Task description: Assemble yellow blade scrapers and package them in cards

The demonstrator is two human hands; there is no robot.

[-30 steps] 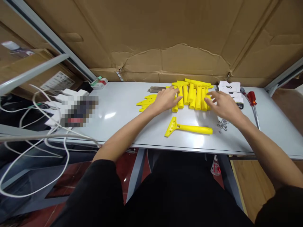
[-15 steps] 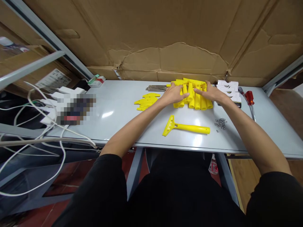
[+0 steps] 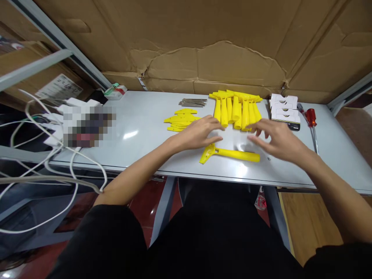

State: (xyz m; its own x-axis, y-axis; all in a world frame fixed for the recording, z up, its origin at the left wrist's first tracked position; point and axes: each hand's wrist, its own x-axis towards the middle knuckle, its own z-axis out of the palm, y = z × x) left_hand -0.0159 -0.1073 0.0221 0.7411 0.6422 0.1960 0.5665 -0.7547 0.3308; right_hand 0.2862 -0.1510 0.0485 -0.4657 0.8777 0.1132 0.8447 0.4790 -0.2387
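My left hand is open, its thumb apart from the fingers, just in front of a pile of yellow scraper handles. On the other side, my right hand is open too, fingers bent and spread near the pile's right front. Whether the fingertips touch the handles I cannot tell. Closer to the table edge lies a single yellow scraper handle, its wide head to the left. Thin yellow plates are stacked left of the pile. Behind them rest flat metal strips. The small screws are mostly hidden by my right hand.
White-and-black card packets and a red-handled screwdriver lie at the right. White cables and plugs crowd the left end, beside a small green-and-white box. A cardboard wall stands behind the table.
Both hands have let go of the yellow handle pile and drawn back toward me. The pile now sits more evenly, heads at the back. My right hand now covers the screws.
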